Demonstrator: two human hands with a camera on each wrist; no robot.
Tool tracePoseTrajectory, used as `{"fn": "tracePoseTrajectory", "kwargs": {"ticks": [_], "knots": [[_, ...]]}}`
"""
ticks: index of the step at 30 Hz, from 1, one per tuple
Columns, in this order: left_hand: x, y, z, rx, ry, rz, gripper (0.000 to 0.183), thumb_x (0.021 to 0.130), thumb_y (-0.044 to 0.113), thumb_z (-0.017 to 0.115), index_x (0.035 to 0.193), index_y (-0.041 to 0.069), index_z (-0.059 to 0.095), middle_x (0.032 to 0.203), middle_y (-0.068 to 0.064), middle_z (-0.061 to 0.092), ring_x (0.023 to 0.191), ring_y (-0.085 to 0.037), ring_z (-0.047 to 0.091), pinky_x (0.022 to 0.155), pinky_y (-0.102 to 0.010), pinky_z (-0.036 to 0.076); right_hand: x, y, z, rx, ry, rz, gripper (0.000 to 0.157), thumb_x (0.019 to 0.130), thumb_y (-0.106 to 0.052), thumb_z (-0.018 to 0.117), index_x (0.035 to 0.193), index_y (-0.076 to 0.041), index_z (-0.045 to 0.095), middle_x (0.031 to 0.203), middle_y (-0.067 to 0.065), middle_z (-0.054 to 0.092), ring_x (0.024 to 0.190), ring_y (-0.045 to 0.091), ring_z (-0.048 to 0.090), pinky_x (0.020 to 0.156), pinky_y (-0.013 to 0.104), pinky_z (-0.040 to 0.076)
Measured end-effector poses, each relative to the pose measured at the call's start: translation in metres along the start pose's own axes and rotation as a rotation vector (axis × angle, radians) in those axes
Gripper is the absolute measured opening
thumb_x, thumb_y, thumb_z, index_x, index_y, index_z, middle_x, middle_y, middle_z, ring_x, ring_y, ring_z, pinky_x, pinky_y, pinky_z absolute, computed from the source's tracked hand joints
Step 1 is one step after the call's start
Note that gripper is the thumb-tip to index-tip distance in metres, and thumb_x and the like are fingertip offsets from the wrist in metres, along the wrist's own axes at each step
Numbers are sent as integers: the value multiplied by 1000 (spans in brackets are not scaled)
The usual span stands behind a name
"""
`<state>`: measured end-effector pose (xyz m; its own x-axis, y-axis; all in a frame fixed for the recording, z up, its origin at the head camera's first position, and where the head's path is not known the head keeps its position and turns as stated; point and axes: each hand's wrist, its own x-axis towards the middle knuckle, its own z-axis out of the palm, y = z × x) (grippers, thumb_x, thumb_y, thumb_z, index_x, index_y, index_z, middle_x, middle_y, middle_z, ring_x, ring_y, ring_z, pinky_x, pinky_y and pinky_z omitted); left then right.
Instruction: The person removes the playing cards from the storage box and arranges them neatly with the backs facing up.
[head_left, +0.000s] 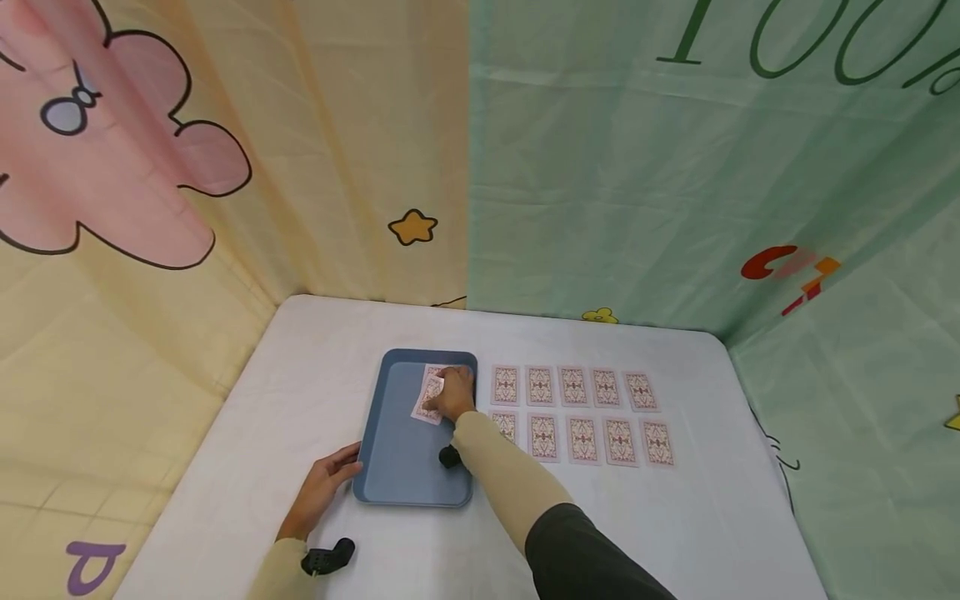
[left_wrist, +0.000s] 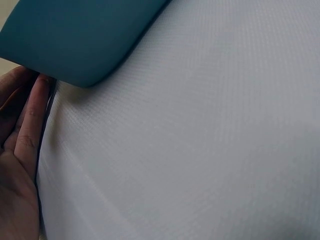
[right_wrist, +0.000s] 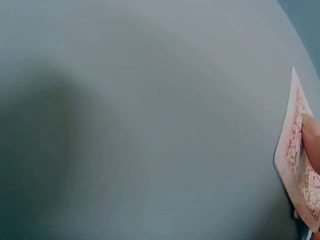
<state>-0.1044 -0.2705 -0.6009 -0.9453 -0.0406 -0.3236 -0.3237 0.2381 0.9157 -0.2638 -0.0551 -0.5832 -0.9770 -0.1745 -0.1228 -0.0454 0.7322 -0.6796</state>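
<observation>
Over the upper right part of a blue-grey tray, my right hand pinches a red-patterned playing card. The right wrist view shows the thumb lying on the patterned back of this card, with a bit of finger at its lower edge. Another card appears to lie just behind it, partly covered; how many are there I cannot tell. My left hand touches the tray's left rim near the front corner. Its fingers are fairly straight against the tray in the left wrist view.
Right of the tray, several face-down playing cards lie in two rows on the white tablecloth. The front row's leftmost card is partly hidden by my right sleeve. Printed curtains enclose the table's back and sides.
</observation>
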Motion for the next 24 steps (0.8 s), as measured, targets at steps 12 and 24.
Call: {"fn": "tracePoseTrajectory", "kwargs": {"ticks": [12, 24], "knots": [[0, -2, 2, 21, -1, 22, 50, 96, 18, 59, 140, -5, 46, 138, -21, 51, 128, -31, 47, 92, -14, 40, -8, 2, -9, 181, -49, -115, 27, 84, -4, 73, 110, -6, 64, 114, 11, 65, 106, 24, 58, 90, 36, 49], [-1, 1, 1, 9, -5, 28, 52, 97, 17, 58, 141, -6, 43, 140, -24, 48, 128, -29, 45, 90, -11, 39, -14, 7, -23, 296, -42, -171, 20, 91, -6, 65, 110, -6, 70, 113, 10, 67, 94, 20, 59, 81, 33, 50]]}}
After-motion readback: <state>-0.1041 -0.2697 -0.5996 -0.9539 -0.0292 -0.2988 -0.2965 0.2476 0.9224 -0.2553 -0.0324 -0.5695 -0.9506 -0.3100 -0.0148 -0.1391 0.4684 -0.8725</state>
